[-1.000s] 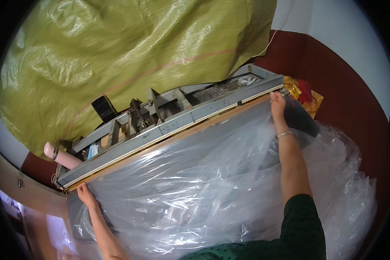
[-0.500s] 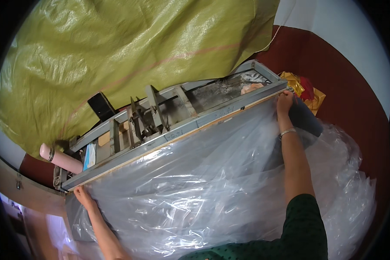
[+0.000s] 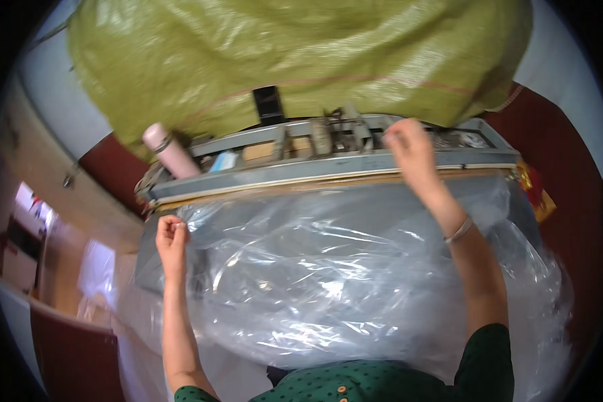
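A clear, crinkled plastic sheet (image 3: pixel 328 288) spreads over the grey surface in front of me. My left hand (image 3: pixel 171 239) is closed in a pinch at the sheet's left edge, where the film bunches beside the fingertips. Raised over the grey metal frame (image 3: pixel 261 175), my right hand (image 3: pixel 412 153) is off the sheet, its fingers curled together. Whatever those fingers may hold is too small to make out. The long frame has crossbars and runs along the sheet's far edge.
In the frame's tray lie a pink bottle (image 3: pixel 172 153), a blue-and-white packet (image 3: pixel 224 161) and metal tools (image 3: pixel 338 130). A black rectangular object (image 3: pixel 268 105) leans against the yellow-green tarp (image 3: pixel 301 47) behind. Gold and red wrapping (image 3: pixel 534 187) sits at the right end.
My right hand has left the frame's right end and moved left, above the frame. My left hand has come away from the frame's left end. The view has turned, levelling the frame.
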A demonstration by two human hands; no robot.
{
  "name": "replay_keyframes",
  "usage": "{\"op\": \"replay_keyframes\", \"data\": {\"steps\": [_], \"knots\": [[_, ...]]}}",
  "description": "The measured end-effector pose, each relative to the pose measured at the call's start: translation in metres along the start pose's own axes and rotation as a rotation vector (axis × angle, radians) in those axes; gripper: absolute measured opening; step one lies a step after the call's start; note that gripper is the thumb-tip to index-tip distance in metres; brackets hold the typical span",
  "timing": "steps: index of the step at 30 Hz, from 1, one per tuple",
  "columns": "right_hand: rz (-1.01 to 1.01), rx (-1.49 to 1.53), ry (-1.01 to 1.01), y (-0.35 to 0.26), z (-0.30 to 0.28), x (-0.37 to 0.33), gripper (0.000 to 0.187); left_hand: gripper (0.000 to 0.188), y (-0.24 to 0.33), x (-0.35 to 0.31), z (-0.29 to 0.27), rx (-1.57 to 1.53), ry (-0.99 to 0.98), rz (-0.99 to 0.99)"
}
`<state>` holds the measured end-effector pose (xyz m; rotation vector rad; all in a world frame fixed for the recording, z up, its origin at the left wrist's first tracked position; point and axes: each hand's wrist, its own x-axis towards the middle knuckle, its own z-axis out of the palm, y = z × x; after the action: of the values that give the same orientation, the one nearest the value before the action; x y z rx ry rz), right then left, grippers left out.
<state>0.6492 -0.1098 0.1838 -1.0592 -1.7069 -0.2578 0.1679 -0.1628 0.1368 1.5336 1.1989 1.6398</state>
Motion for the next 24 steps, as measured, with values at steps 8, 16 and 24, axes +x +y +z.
{"op": "replay_keyframes", "data": {"steps": [8,16,24], "knots": [[0.139,0.395,-0.619,-0.129,0.101,-0.056,0.018,0.012,0.031,-0.035,-0.069,0.131,0.198,0.014],[0.543,0.052,-0.417,0.021,-0.061,-0.142,0.014,0.059,-0.055,-0.143,-0.111,1.036,-0.248,0.033],[0.734,-0.401,-0.302,0.093,-0.21,-0.208,0.017,0.048,0.041,-0.247,0.04,0.503,-0.551,-0.14]]}}
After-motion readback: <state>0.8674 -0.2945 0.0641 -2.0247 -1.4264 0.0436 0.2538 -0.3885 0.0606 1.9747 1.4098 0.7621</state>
